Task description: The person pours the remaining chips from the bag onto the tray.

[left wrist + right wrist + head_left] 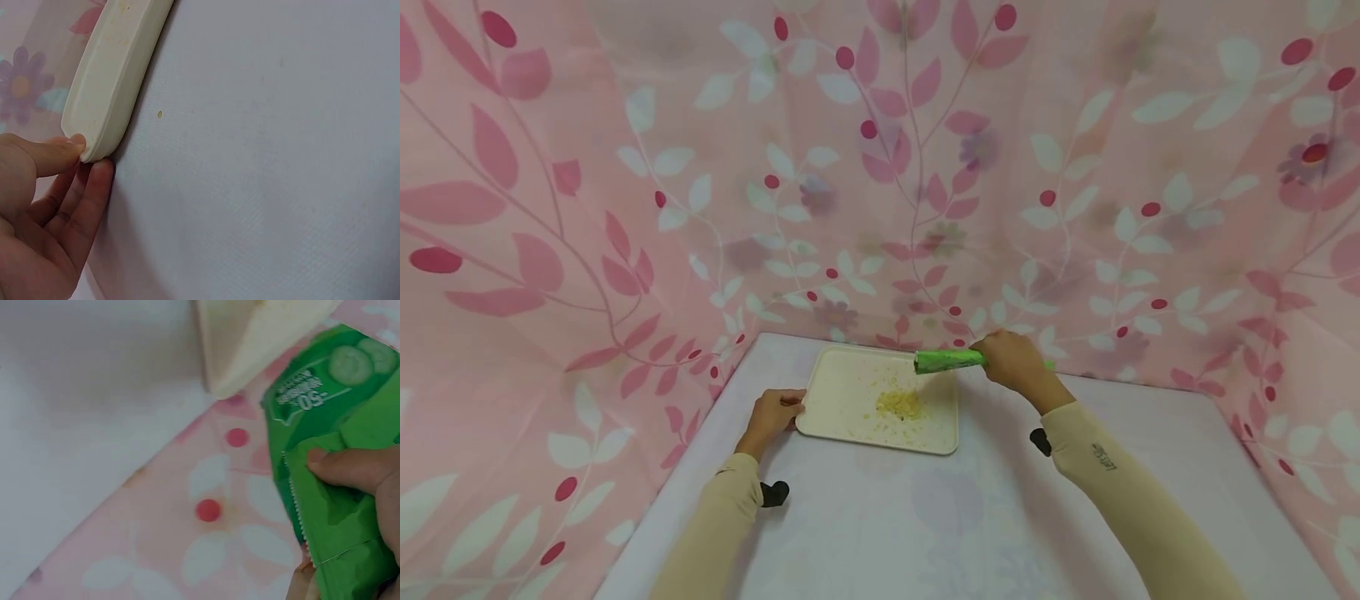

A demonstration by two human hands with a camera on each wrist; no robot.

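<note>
On the table lies a cream tray [842, 379] with a heap of yellowish crumbs [901, 405], some scattered around it. My left hand [771, 417] pinches the tray's left edge; in the left wrist view the thumb rests on the rim [94, 134] and the fingers are beneath it. Above the tray's right side, my right hand [1015, 360] grips a green snack packet [947, 360], its end pointing left over the tray. The right wrist view shows cucumber slices printed on the packet [312, 394], with the thumb pressing its front. What is inside the packet is hidden.
A white-covered table [880, 517] carries the tray near its back edge. Pink floral curtains [880, 208] enclose the back and both sides. One small crumb [159, 114] lies on the tablecloth beside the tray.
</note>
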